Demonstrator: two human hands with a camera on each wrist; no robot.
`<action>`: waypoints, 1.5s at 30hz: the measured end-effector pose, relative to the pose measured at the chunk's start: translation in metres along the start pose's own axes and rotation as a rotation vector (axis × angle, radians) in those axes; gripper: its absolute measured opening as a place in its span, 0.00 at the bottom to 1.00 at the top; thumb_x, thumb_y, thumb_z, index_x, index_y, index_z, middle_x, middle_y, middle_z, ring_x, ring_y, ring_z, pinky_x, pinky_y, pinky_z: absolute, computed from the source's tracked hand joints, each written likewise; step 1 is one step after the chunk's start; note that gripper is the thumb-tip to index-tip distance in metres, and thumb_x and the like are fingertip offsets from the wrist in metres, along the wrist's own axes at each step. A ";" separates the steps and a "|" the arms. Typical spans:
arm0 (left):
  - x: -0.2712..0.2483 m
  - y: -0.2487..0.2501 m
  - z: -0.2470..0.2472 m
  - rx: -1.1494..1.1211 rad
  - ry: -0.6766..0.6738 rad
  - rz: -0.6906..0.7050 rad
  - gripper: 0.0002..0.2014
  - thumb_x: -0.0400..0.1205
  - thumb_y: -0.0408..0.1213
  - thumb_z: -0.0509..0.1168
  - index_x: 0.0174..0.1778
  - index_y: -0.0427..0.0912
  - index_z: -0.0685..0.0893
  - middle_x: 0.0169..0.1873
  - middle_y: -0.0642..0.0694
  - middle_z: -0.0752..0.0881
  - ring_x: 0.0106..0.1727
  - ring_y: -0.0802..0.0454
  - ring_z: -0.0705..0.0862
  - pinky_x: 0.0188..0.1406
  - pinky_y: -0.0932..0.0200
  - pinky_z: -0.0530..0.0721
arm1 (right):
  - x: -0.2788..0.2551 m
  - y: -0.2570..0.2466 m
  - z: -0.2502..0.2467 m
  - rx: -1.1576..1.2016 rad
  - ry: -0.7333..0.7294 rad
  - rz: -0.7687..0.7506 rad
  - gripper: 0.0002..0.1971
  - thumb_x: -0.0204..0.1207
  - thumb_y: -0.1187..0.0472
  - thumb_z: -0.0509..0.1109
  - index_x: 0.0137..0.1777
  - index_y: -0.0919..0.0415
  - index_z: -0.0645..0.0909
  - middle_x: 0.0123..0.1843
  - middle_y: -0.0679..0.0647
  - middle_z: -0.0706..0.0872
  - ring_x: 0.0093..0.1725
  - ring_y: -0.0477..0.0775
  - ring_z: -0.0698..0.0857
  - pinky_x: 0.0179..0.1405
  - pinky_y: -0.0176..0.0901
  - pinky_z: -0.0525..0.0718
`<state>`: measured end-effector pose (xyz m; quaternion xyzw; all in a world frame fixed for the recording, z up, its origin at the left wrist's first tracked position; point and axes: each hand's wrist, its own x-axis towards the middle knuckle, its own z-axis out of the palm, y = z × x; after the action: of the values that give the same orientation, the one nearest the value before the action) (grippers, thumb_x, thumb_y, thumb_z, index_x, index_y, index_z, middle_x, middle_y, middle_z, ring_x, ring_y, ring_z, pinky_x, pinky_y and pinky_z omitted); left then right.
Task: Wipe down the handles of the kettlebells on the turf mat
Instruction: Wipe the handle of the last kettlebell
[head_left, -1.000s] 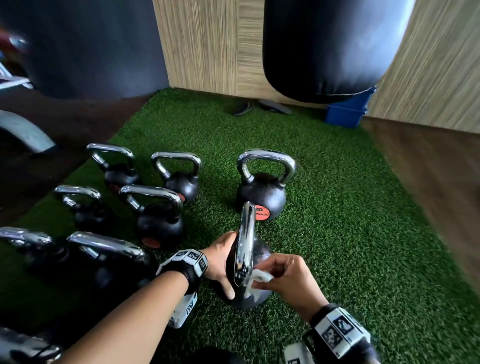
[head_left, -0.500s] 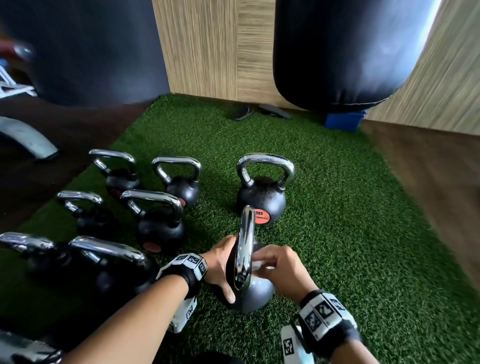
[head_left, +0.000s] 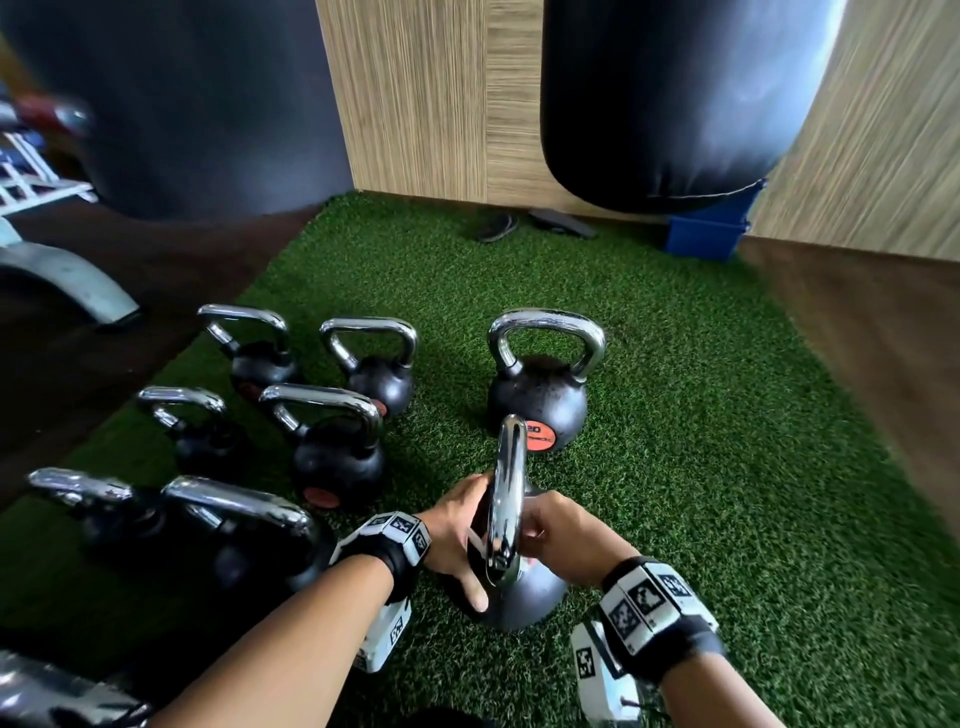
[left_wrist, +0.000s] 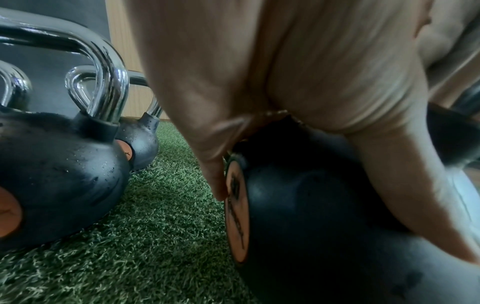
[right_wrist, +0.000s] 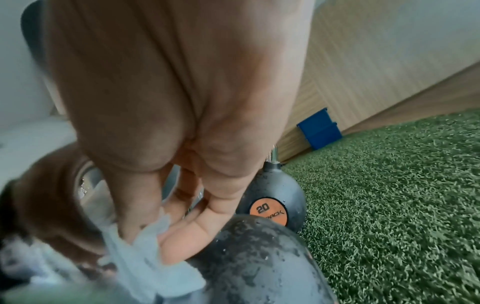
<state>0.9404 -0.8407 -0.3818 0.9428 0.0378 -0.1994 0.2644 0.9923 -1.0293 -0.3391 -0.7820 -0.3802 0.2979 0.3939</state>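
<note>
On the green turf mat (head_left: 675, 415), nearest the person, stands a black kettlebell (head_left: 530, 592) with its chrome handle (head_left: 508, 493) turned edge-on to the head camera. The left hand (head_left: 454, 535) rests against the left side of the ball, fingers spread over the dark surface and thumb pointing down along it; the left wrist view shows the fingers lying beside an orange round label (left_wrist: 235, 207) on that ball. The hand braces the weight with relaxed fingers and does not close round anything. The right hand (head_left: 563, 538) is at the right side of the handle, fingers curled, and in the right wrist view it pinches a pale, crumpled wipe (right_wrist: 145, 253) between thumb and fingertips, just above the wet, speckled ball and beside the handle's lower leg. From the head camera the wipe is almost wholly hidden by the hand.

Just behind stands a second kettlebell (head_left: 540, 400), upright, facing the camera, with an orange label reading 20. To the left six more kettlebells (head_left: 332, 457) stand in rows of two, all upright with chrome handles; the nearest pair lies in shadow at the mat's left edge. A black punching bag (head_left: 660, 104) hangs above the far end of the mat. Below it, against the wood-panelled wall (head_left: 415, 93), sits a blue box (head_left: 706, 234), and a pair of dark sandals (head_left: 530, 226) lies on the turf near the wall.
</note>
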 end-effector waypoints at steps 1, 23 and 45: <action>0.000 0.000 0.000 -0.003 0.001 0.003 0.79 0.52 0.49 0.90 0.88 0.48 0.39 0.86 0.51 0.48 0.89 0.45 0.51 0.89 0.45 0.60 | -0.001 -0.002 -0.003 0.018 -0.029 -0.006 0.17 0.79 0.78 0.68 0.40 0.55 0.88 0.43 0.46 0.89 0.37 0.35 0.83 0.38 0.29 0.82; -0.009 -0.006 0.000 -0.108 0.097 0.099 0.72 0.56 0.46 0.91 0.88 0.39 0.51 0.85 0.48 0.59 0.86 0.50 0.59 0.84 0.64 0.53 | 0.033 0.009 -0.014 0.689 0.140 -0.008 0.08 0.72 0.72 0.76 0.49 0.77 0.86 0.48 0.74 0.89 0.40 0.61 0.88 0.45 0.53 0.88; -0.010 -0.003 -0.004 -0.199 0.085 0.228 0.76 0.44 0.61 0.84 0.87 0.39 0.55 0.82 0.47 0.61 0.84 0.55 0.58 0.88 0.61 0.52 | 0.086 0.037 -0.006 0.384 0.558 0.351 0.13 0.75 0.61 0.77 0.31 0.61 0.81 0.33 0.57 0.86 0.29 0.49 0.84 0.34 0.49 0.90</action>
<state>0.9323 -0.8358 -0.3764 0.9177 -0.0386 -0.1233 0.3757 1.0555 -0.9753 -0.3818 -0.7982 -0.0561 0.2024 0.5646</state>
